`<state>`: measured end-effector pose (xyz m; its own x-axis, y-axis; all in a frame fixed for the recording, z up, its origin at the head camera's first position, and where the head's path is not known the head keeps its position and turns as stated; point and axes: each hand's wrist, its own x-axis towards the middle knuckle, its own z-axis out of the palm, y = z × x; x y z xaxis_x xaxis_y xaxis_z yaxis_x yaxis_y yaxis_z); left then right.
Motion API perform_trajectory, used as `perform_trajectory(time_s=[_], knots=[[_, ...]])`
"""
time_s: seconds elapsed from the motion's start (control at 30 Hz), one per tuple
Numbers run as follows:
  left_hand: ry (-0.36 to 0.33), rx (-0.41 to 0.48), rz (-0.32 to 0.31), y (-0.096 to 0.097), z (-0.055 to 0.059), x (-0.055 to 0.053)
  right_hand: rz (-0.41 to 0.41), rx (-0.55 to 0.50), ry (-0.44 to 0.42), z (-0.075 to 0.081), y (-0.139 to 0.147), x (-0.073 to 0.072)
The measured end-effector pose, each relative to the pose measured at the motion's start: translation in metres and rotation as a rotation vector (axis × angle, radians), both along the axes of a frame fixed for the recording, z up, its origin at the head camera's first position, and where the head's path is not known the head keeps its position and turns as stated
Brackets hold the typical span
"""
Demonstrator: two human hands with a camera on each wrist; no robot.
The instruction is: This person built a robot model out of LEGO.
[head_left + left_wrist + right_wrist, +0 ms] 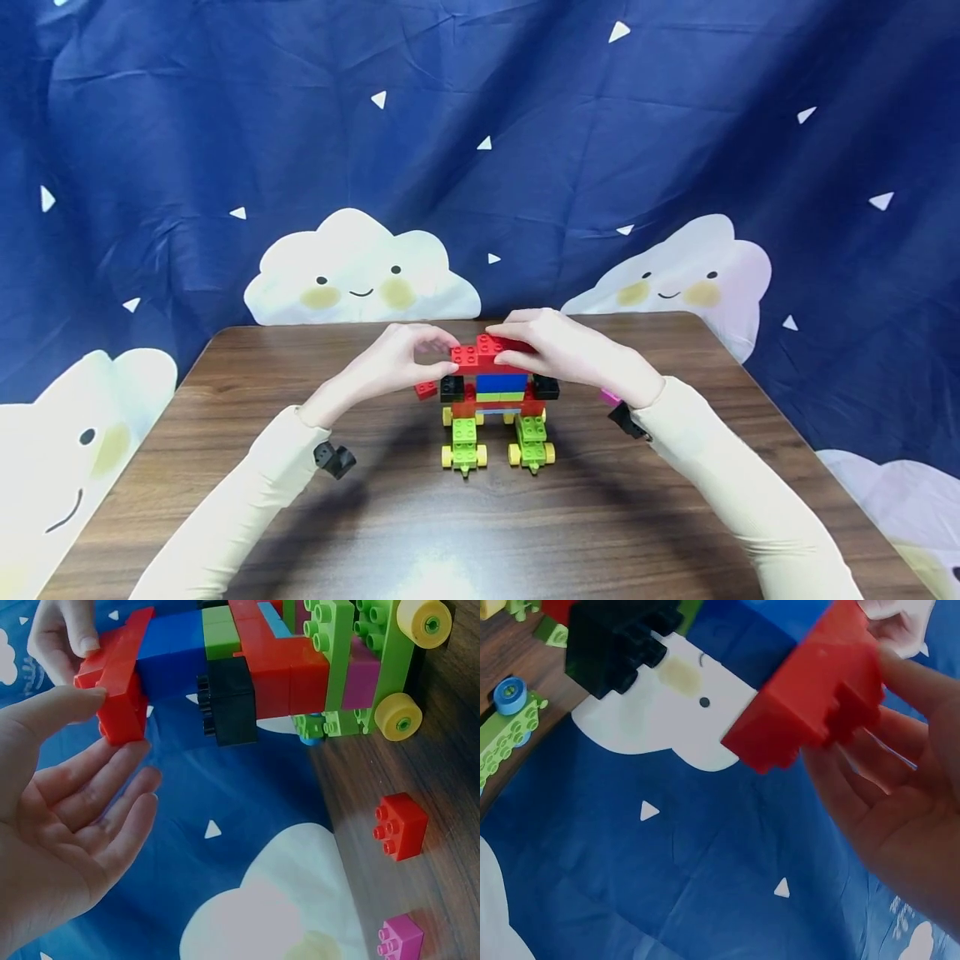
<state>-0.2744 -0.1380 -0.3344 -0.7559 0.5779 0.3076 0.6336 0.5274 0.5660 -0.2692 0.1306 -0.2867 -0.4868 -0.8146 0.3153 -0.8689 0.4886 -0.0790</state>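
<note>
A tall figure of toy building bricks stands on the table, with red bricks [465, 358] across its top. Below them come a blue brick [501, 383], a green layer, black bricks [231, 701] at the sides and green wheeled bases [465, 437] with yellow wheels. My left hand [390, 362] pinches the left end of the top red row between thumb and fingers. From the other side, my right hand [558, 348] grips the red brick [810, 690] on the right of that row, thumb toward me. The right fingertips are partly hidden behind the bricks.
A loose red brick [403, 826] and a pink brick [403, 939] lie on the wooden table [262, 375] beside the figure. The right wrist view shows a green wheeled piece [510, 731] with blue wheels near the table edge. A blue cloud-print cloth [525, 125] hangs behind.
</note>
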Motion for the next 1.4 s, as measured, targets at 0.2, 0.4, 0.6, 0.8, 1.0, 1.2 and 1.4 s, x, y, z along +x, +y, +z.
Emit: perform_trajectory(time_s=[0.2,0.4,0.6,0.8,1.0,1.2,1.4], knots=[[-0.037,0.013,-0.012,-0.002,-0.001,-0.001,0.0,-0.039,-0.127,0.002,0.007,-0.006],[-0.024,0.018,-0.017,-0.004,-0.001,-0.002,-0.021,-0.058,-0.174,0.002,0.009,-0.008],[-0.029,0.033,-0.013,-0.004,0.0,-0.002,-0.04,-0.042,-0.178,0.0,0.016,-0.008],[-0.03,0.05,-0.014,-0.007,-0.001,-0.002,-0.043,-0.043,-0.219,0.001,0.016,-0.009],[-0.009,0.035,0.03,-0.017,-0.001,-0.004,-0.066,-0.043,-0.219,-0.001,0.017,-0.008],[-0.046,0.038,0.172,-0.048,-0.006,-0.017,-0.068,-0.052,-0.204,-0.002,0.018,-0.007],[-0.104,-0.024,0.308,-0.088,-0.033,-0.038,-0.056,-0.045,-0.192,-0.002,0.017,-0.008]])
